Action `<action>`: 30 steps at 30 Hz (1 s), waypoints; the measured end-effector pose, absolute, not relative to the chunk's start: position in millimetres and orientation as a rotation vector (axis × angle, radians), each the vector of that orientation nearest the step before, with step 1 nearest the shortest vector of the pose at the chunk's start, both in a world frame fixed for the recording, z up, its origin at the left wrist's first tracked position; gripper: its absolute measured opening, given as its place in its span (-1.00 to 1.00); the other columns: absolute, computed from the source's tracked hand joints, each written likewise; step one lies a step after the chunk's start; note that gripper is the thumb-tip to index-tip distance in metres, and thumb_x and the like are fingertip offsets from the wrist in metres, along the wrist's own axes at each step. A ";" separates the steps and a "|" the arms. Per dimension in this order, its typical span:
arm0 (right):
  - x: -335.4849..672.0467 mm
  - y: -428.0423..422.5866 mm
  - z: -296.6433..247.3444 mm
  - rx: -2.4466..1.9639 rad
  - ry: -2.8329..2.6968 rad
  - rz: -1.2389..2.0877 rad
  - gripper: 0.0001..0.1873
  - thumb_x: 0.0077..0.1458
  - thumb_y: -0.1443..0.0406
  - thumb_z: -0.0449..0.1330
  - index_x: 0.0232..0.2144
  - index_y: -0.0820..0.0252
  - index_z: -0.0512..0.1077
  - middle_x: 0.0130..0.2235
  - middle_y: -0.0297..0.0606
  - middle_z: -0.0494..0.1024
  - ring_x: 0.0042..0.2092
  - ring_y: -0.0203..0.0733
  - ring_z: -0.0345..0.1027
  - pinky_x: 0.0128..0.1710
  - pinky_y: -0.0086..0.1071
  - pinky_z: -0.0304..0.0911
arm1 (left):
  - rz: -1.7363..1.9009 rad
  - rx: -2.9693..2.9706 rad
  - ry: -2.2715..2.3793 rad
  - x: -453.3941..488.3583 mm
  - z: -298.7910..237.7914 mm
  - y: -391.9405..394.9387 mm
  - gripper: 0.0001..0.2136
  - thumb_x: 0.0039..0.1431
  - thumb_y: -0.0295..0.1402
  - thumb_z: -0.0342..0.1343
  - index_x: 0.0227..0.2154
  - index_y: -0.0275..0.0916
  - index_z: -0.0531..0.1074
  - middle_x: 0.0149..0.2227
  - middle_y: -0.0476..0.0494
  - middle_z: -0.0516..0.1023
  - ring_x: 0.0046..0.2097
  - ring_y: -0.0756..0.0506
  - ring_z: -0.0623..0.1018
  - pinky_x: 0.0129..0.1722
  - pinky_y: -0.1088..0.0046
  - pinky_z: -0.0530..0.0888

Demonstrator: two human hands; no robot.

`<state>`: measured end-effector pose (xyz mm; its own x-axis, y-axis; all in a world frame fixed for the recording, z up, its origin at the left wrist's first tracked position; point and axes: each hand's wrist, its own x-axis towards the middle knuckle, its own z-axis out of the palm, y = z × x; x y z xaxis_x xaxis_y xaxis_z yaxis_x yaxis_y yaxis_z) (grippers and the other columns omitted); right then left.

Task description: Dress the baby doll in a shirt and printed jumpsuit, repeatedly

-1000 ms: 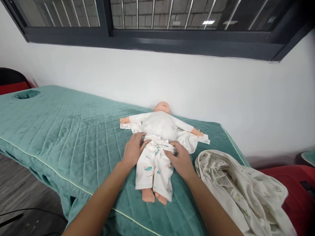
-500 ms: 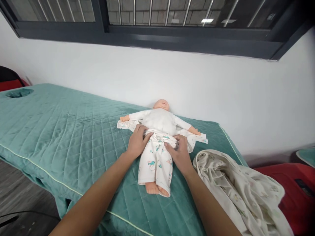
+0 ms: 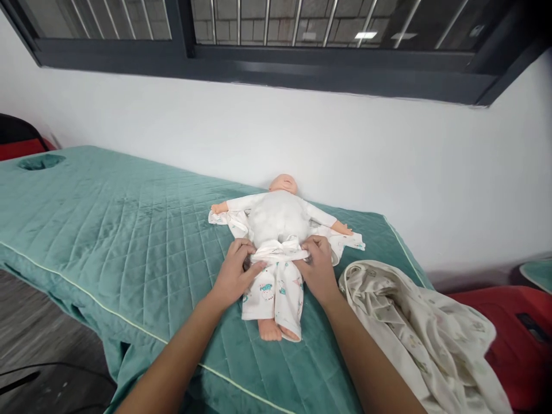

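Note:
A baby doll [image 3: 279, 215] lies on its back with its head toward the wall and its arms spread. White trousers [image 3: 271, 290] with a small printed pattern cover its legs, and the bare feet stick out at the hems. My left hand [image 3: 237, 267] pinches the waistband at the doll's hip on the left. On the other side, my right hand [image 3: 317, 265] is closed on the waistband too. The band is bunched and folded down between them, below the white belly. A printed baby top [image 3: 345, 244] lies spread under the doll's back and arms.
The doll is on a bed with a green quilted cover [image 3: 142, 230], against a white wall below a barred window [image 3: 276, 63]. A crumpled cream blanket [image 3: 418, 333] lies at the right, beside a red chair [image 3: 513, 333]. A face hole [image 3: 42, 161] shows at the far left.
Both hands have drawn the waistband down from the belly toward the feet, and more of the white torso shows. My left hand has shifted lower. The view has moved slightly.

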<state>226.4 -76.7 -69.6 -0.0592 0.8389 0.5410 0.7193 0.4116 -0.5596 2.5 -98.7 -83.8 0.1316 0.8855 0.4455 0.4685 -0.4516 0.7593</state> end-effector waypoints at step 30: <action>198.2 -143.3 -50.3 -1.543 -1.677 0.635 -0.92 0.06 0.24 0.12 -0.39 0.13 0.34 -0.42 -0.43 0.42 -0.35 -0.25 0.27 -0.32 -0.40 0.10 | 1.154 1.756 1.343 -7.2 -90.0 -164.3 -0.73 0.18 -0.17 0.13 -0.15 -0.18 0.29 -0.19 -0.09 0.41 -0.15 -0.10 0.41 -0.11 0.34 0.35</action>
<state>198.2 -143.3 -50.3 0.0151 0.9805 0.1961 0.6044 0.1473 -0.7830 -7.2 -164.3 -90.0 0.0940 0.9608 0.2607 0.4023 -0.2762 0.8729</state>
